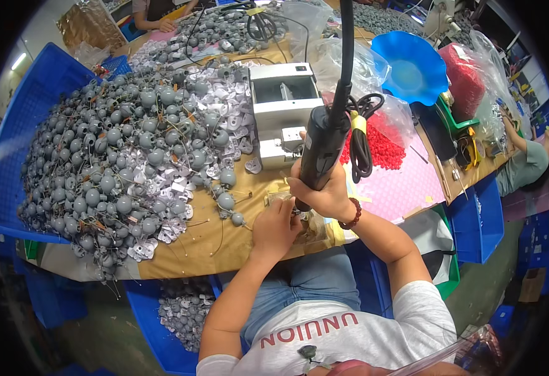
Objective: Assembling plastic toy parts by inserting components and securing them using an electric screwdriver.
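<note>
- Closest to the camera, thick black cord (347,44) runs down into the black power tool (321,147), which slants over the table's near edge.
- My right hand (329,193) is clamped around the lower body of that tool, with a dark red bead bracelet (351,216) on the wrist.
- My left hand (273,230) sits just beside the tool's lower end, fingers drawn together; I cannot tell what, if anything, they pinch, since the spot is hidden.
- Beside the tool hangs a coiled black cable (361,150) with a yellow band.
- Just beyond my hands stands a white machine (288,114) with a dark recess on top.
- To my left, grey round parts (93,169) with thin wires heap up over white plastic pieces (233,116), against a blue crate (20,135).
- To my right, small red pieces (384,150) lie near a pink bubble sheet (396,187), with a blue bowl (409,66) behind.
- Across the table, a co-worker's hand (166,26) rests near more grey parts.
</note>
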The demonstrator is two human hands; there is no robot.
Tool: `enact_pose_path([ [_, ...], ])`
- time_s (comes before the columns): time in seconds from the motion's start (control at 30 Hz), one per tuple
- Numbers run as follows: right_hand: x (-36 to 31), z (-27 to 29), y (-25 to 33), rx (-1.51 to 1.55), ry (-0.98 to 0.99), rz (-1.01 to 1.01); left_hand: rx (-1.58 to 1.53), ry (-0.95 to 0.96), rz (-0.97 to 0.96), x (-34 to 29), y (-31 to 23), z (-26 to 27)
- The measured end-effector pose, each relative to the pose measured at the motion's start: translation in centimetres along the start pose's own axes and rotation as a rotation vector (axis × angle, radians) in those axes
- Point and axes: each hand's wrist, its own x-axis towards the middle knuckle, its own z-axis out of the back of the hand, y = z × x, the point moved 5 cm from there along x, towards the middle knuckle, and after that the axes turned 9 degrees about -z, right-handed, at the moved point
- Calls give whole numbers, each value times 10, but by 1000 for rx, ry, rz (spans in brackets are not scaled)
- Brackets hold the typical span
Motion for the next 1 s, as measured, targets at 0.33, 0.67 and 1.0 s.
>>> enact_pose_path([
  [0.33, -11, 5, 3, -30, -21, -47, -63, -68, -19, 0, -4, -2],
  [0.67, -10, 0, 2, -172, 133, 160, -78, -76, -18, 2, 1, 1],
  [1.0, -31, -4, -17, -14, 217, 6, -118, 47, 17, 5, 1, 6],
])
